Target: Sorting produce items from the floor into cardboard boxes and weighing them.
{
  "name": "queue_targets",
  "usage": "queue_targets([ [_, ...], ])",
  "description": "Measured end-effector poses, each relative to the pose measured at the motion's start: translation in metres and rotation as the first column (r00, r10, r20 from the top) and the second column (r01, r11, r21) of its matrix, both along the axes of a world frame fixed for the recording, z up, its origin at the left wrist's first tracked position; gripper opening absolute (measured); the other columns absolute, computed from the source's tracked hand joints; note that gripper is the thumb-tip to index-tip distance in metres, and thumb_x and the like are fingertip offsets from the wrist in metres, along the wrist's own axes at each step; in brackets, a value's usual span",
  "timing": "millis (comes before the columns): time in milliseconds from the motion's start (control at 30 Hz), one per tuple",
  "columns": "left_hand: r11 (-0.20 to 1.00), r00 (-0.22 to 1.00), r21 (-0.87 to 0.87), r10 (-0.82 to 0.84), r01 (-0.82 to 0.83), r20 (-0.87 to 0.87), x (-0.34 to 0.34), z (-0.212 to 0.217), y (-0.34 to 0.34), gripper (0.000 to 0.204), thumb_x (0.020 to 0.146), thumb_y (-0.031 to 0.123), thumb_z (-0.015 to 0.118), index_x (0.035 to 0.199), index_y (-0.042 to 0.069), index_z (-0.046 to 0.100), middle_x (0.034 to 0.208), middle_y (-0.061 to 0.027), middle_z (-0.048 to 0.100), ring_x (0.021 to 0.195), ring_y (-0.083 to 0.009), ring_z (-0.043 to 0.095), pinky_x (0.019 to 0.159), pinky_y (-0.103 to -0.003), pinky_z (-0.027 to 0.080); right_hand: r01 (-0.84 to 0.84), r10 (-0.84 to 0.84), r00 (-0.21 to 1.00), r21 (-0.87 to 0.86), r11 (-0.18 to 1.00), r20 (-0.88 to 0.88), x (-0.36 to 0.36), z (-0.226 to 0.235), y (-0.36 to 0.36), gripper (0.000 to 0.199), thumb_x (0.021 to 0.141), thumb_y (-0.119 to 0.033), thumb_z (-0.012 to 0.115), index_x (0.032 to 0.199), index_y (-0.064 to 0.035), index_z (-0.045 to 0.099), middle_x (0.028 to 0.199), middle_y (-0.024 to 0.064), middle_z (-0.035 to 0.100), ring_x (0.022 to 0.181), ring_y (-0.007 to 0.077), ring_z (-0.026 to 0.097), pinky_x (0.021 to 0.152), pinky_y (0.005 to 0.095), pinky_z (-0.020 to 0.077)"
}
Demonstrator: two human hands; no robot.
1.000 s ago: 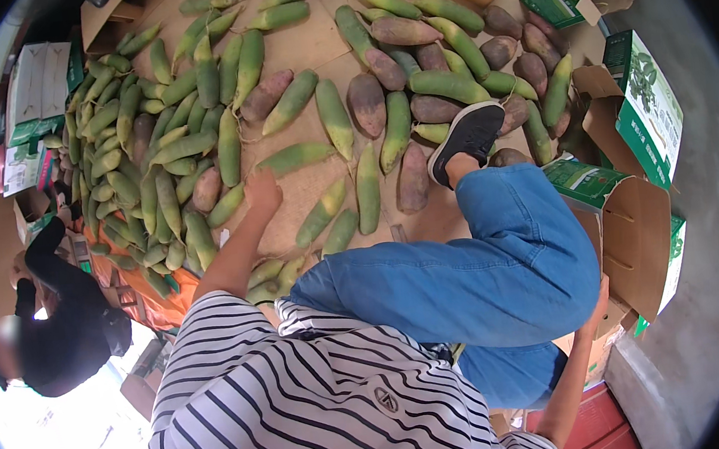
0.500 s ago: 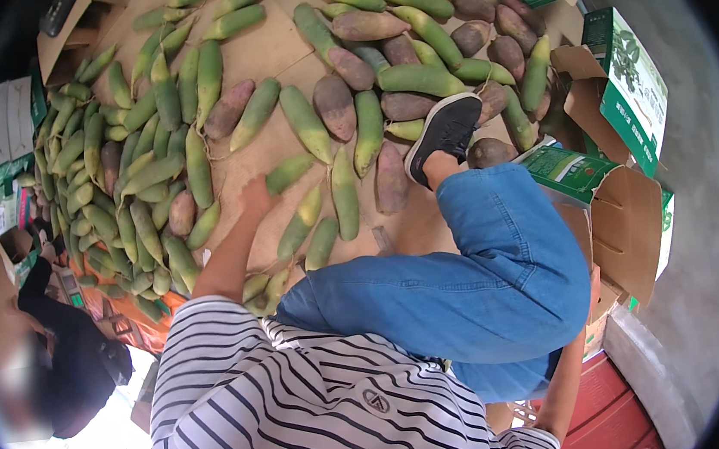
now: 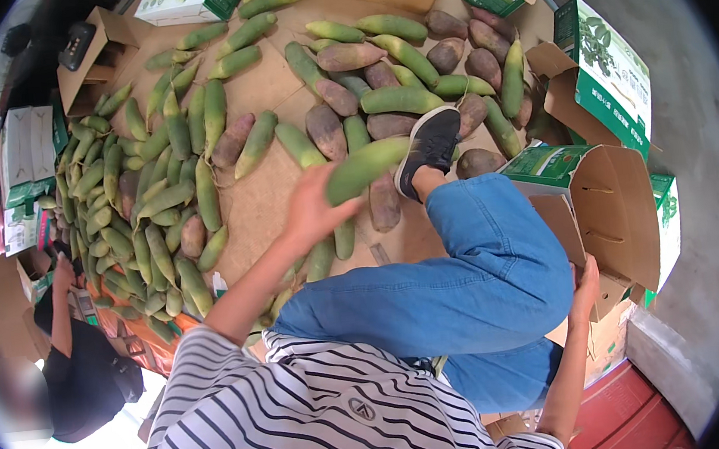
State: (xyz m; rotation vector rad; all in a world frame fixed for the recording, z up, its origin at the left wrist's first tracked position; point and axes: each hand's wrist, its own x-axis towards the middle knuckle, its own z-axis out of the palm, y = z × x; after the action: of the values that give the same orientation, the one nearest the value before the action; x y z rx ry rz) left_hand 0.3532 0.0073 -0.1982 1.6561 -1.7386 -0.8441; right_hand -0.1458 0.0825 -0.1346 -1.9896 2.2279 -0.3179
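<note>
My left hand (image 3: 312, 201) is closed around the thick end of a green radish (image 3: 367, 169), lifted above the cardboard-covered surface. The radish points right, its far end by my black shoe (image 3: 436, 141). My right hand (image 3: 586, 287), beside my bent knee, is closed at the lower edge of an open cardboard box (image 3: 612, 191) with a green printed side. Part of that hand's grip is hidden by the box. Under my left hand lie more green radishes (image 3: 321, 258), partly covered by my arm and leg.
A large heap of green radishes (image 3: 116, 213) fills the left. Purple-skinned radishes (image 3: 326, 131) and green ones lie around my foot. More green-and-white cartons (image 3: 604, 71) stand at the right and back. Another person in black (image 3: 88, 372) is at the lower left.
My left hand has picked the green radish up off the cardboard and carried it right. My right hand has come into view beside my knee, at the box. The view has shifted slightly.
</note>
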Motion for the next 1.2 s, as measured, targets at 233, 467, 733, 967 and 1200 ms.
queue_targets([
  [233,0.749,0.735,-0.533,-0.605,0.394,-0.307,-0.258,0.105,-0.079,0.048,0.059,0.024,0.074,0.1,0.005,0.057,0.095,-0.0141,0.056,0.094,-0.0329,0.054,0.079,-0.044,0.044,0.045,-0.042,0.956,-0.003,0.999,0.29,-0.019,-0.026,0.006,0.032,0.084,-0.003,0.058,0.116,-0.0006,0.052,0.102,0.0202,0.058,0.096,0.0385,0.055,0.084,0.0424,0.0435],
  [467,0.398,0.413,-0.114,-0.888,0.91,0.203,-0.422,0.103,-0.078,0.045,0.062,0.023,0.076,0.102,0.003,0.066,0.108,-0.0155,0.06,0.101,-0.0314,0.059,0.079,-0.043,0.048,0.083,-0.099,0.983,0.104,0.991,0.158,-0.034,-0.031,0.006,0.035,0.085,-0.004,0.058,0.119,0.0,0.051,0.108,0.0224,0.059,0.101,0.0392,0.056,0.086,0.0415,0.0441],
  [733,0.666,0.631,-0.359,-0.742,0.654,-0.226,-0.298,0.058,-0.084,0.032,0.073,0.021,0.062,0.1,0.004,0.063,0.097,-0.0173,0.059,0.09,-0.0344,0.059,0.077,-0.044,0.048,0.13,-0.158,0.949,0.119,0.984,0.272,-0.032,-0.022,0.01,0.022,0.087,-0.003,0.057,0.108,-0.0021,0.053,0.097,0.0196,0.059,0.089,0.0349,0.058,0.08,0.0383,0.0454],
  [967,0.906,0.953,0.309,0.304,-0.291,0.007,0.027,-0.12,-0.002,0.038,0.073,0.003,0.061,0.111,0.003,0.061,0.112,-0.0203,0.058,0.105,-0.0355,0.054,0.092,-0.041,0.044,0.115,-0.135,0.97,0.109,0.987,0.201,-0.016,-0.015,0.005,0.027,0.087,-0.006,0.057,0.113,-0.0019,0.054,0.099,0.0151,0.061,0.092,0.0252,0.058,0.082,0.0342,0.0454],
  [1200,0.674,0.586,0.188,0.429,-0.714,0.688,0.253,-0.158,0.077,0.055,0.073,0.012,0.063,0.122,-0.003,0.045,0.115,-0.0249,0.053,0.107,-0.0385,0.053,0.091,-0.042,0.044,0.121,-0.153,0.895,0.103,0.987,0.419,-0.003,-0.01,0.006,0.027,0.089,-0.008,0.048,0.114,0.0022,0.053,0.104,0.0122,0.06,0.095,0.0205,0.057,0.085,0.0326,0.0445],
])
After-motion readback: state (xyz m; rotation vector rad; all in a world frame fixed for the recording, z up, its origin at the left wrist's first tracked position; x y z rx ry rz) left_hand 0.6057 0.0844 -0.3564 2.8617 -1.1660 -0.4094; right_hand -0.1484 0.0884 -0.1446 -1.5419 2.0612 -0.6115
